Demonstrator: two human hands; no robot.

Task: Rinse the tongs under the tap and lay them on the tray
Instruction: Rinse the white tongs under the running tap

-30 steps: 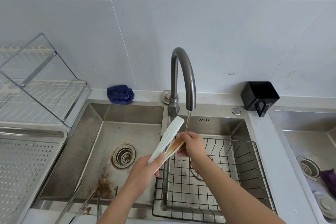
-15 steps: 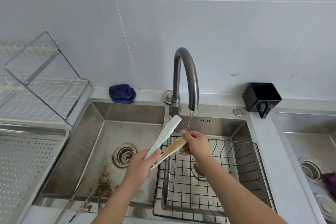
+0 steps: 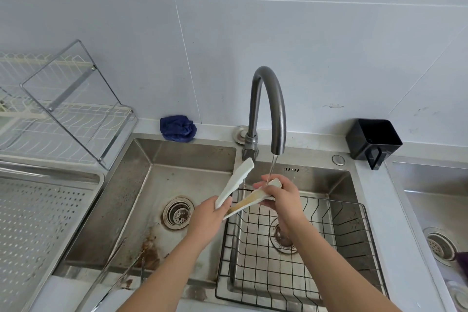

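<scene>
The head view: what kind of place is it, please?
Most likely a kitchen washing-up area: a steel double sink beneath a running tap, a dish rack on the left, tiled wall behind, and hands rinsing white tongs.

Kitchen: steel sink (image 3: 141, 200), tap (image 3: 268, 109), dish rack (image 3: 63, 119).

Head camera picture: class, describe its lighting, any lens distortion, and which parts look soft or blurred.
Head view: soft, even daylight with faint shadows; mild sheen on the tap and the sink wall; wide-angle bending curves the tile lines and the perforated tray at the edges; the tongs and both hands, left and right, look slightly soft.
</scene>
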